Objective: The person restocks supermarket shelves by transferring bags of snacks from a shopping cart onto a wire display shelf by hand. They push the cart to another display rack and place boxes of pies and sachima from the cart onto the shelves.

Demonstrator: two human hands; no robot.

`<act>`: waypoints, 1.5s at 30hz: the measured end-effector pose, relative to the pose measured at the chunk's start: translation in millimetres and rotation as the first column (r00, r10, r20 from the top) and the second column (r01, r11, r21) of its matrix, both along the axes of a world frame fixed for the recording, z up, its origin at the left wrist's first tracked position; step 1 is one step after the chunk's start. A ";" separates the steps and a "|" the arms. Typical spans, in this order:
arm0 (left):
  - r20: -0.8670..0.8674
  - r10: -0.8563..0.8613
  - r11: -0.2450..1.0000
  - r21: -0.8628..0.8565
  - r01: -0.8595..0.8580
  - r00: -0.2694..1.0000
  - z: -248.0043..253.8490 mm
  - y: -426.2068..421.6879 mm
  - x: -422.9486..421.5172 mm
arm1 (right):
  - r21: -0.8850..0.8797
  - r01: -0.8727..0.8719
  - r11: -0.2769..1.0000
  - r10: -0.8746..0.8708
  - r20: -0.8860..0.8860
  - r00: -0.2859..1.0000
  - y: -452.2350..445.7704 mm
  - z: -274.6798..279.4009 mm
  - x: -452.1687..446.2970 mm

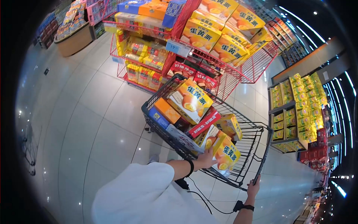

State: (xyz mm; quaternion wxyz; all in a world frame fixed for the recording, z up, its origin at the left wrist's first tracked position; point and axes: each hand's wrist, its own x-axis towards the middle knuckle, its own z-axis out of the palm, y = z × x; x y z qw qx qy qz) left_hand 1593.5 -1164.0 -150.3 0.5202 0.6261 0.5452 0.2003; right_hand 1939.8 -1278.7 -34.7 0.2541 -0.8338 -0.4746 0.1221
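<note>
My left hand [205, 159], with a black band on its wrist, is at the near side of the shopping cart [251, 140], its fingers against the lower edge of a yellow box [227, 154] that stands tilted among the goods. My right hand [253, 186] is wrapped round the end of the cart's dark handle. Inside the cart, another yellow box [190, 100] lies on top, near a red box [204, 123], an orange box [167, 110] and a blue box [159, 118]. Part of my left fingers is hard to make out.
Just beyond the cart stands a red wire rack [238, 77] stacked with yellow boxes [201, 34] and other packets. A shelf [289, 145] of yellow bags is on the right. At the upper left is a rounded display counter [75, 40]. Pale floor tiles [100, 149] extend on the left.
</note>
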 end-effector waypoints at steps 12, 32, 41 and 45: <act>-0.106 0.073 0.997 0.049 -0.068 0.992 -9.4 23.9 52.8 | -0.018 -0.018 1.000 0.015 -0.136 0.991 94.1 -42.3 107.9; -0.098 0.107 0.992 0.071 -0.101 0.989 -24.9 15.1 -13.5 | 0.023 -0.195 0.980 0.183 0.253 0.950 117.3 -59.4 63.3; 0.132 0.096 0.987 0.113 -0.111 0.987 -46.1 -14.7 -96.3 | -0.173 -0.007 0.985 0.064 0.330 0.942 77.1 -7.6 -84.2; 0.282 0.089 0.892 0.404 -0.203 0.955 -56.5 -38.6 -152.0 | -0.179 -0.054 0.982 0.131 0.457 0.880 72.8 -21.0 -119.2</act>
